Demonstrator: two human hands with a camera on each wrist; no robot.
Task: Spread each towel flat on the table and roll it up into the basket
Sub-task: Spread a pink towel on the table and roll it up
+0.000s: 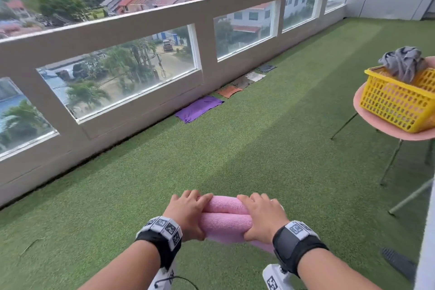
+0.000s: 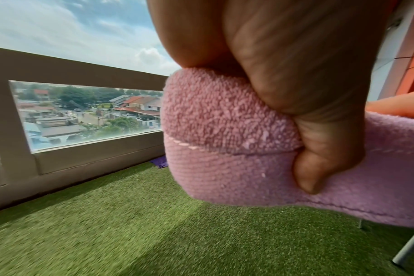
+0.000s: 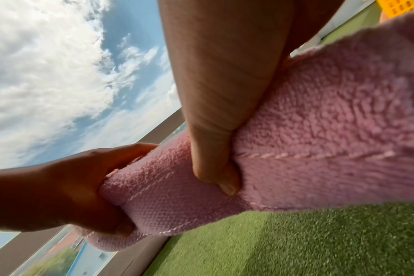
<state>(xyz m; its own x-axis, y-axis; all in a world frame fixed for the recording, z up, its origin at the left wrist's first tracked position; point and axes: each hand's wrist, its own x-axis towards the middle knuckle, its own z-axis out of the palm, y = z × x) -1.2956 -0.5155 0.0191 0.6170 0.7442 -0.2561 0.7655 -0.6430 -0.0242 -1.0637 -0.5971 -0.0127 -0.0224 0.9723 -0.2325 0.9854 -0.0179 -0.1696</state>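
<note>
Above the green turf, clear of any surface, the left hand (image 1: 188, 213) and right hand (image 1: 262, 215) each clench one end of the rolled pink towel (image 1: 224, 219), which looks light, soft and squashy, best held at both ends so it cannot unroll.

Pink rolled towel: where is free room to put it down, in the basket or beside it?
The yellow plastic basket is crowded at its far end by a crumpled grey towel; its near part looks free. The round pink table shows only a narrow bare rim.
</note>
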